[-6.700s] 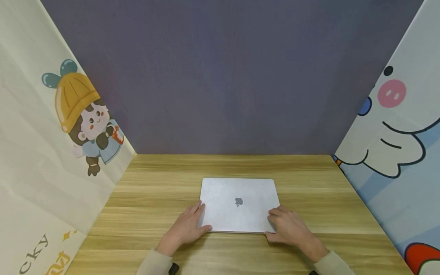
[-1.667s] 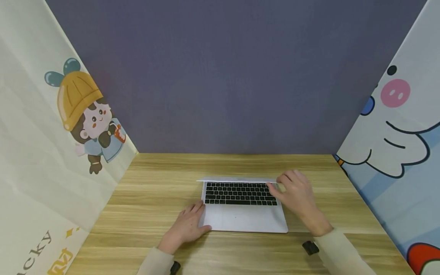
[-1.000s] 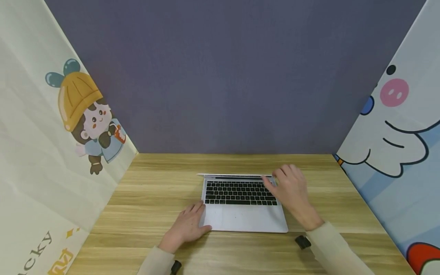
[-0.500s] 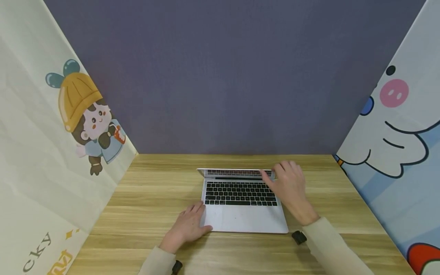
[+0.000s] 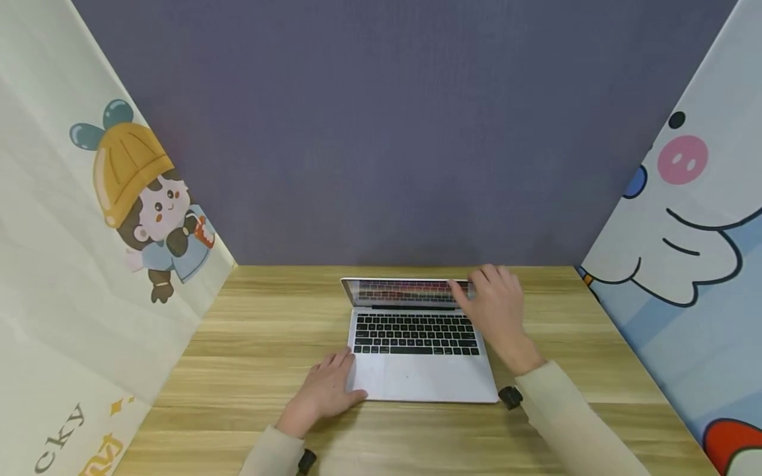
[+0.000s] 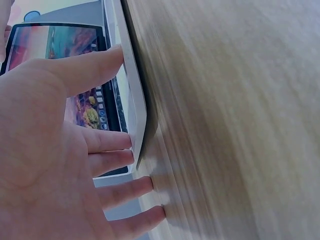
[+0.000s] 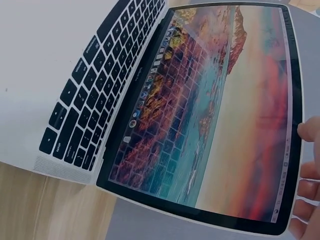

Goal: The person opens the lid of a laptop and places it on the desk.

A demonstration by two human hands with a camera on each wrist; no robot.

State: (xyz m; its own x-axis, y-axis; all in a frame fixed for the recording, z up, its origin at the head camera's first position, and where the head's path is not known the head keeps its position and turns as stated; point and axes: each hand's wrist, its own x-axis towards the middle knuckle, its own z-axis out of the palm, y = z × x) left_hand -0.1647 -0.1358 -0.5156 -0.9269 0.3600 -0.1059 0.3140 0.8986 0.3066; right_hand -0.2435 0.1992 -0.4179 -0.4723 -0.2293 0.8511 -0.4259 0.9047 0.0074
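A silver laptop (image 5: 411, 378) stands on the wooden table with its lid raised. In the right wrist view its screen (image 7: 240, 110) is lit with a colourful seaside picture, and the black keyboard (image 7: 95, 85) shows beside it. My right hand (image 5: 499, 311) pinches the lid's right end near the top edge, thumb on the screen side and fingers behind. At the base's front left corner rests my left hand (image 5: 324, 390). In the left wrist view the left thumb and two fingers (image 6: 107, 141) touch the base's edge, while other straight fingers reach the tabletop.
The wooden table (image 5: 268, 330) meets a dark grey-blue panel (image 5: 405, 132) behind the laptop. Cartoon-printed sheets (image 5: 47, 264) flank it on both sides. A black wrist device (image 5: 510, 397) shows by the right sleeve.
The laptop was closed at first, with both hands at its sides. My right hand has raised the lid up and back, and the screen has come into sight. The left hand stays put.
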